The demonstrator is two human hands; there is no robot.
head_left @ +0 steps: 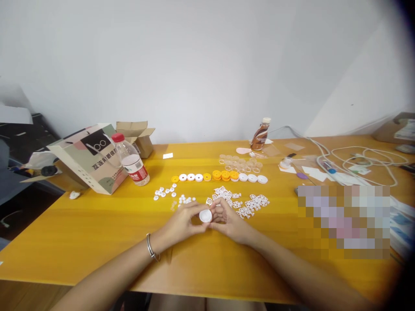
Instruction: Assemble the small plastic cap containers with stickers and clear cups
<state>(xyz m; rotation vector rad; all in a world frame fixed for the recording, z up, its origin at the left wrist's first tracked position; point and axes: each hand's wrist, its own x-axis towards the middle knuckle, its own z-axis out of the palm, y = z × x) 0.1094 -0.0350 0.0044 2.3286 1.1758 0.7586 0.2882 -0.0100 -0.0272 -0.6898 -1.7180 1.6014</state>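
Both my hands meet over the middle of the yellow table point(81, 242). My left hand point(183, 222) and my right hand point(228, 220) pinch one small white round disc point(205, 215) between their fingertips. Just beyond the hands lie several white lattice-like plastic pieces point(246, 203) and several tiny white parts point(165, 192). Farther back runs a row of white and orange discs point(220, 176), with a cluster of clear rings point(240, 163) behind it. A metal bracelet sits on my left wrist.
A water bottle point(131, 160) with a red cap leans against a printed paper bag point(89, 157) at the left, beside an open cardboard box point(138, 136). A brown drink bottle point(260, 134) stands at the back. White cables point(356, 157) and papers lie at the right.
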